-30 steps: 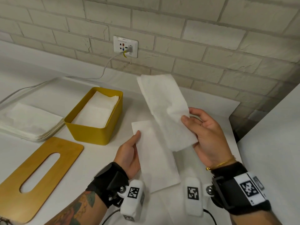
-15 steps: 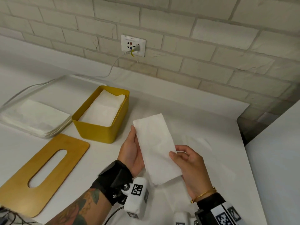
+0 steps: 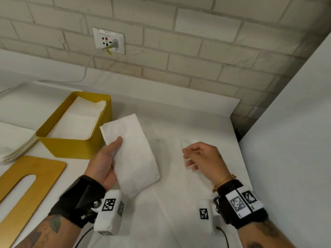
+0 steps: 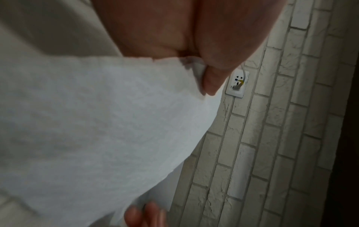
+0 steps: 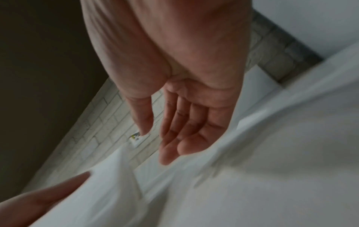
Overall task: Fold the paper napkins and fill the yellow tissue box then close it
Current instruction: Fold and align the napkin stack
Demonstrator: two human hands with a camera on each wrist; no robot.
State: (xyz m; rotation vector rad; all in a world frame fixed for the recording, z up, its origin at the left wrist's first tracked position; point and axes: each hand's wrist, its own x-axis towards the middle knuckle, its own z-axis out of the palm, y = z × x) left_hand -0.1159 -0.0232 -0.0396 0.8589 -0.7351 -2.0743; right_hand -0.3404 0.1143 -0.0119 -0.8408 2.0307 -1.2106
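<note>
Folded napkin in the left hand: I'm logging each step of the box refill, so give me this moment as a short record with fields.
held item: folded napkin, off the table
left hand: grips the napkin's left edge, thumb on top
right hand: holds nothing, fingers relaxed
yellow tissue box: open, folded napkins inside
wooden lid: flat on the table, beside the box
unfolded stack: left of the box
step state: napkin folded, not yet in the box

White table point(image 3: 188, 122), yellow tissue box point(image 3: 75, 147), wooden slotted lid point(image 3: 26, 185), napkin stack point(image 3: 16, 138) at left
</note>
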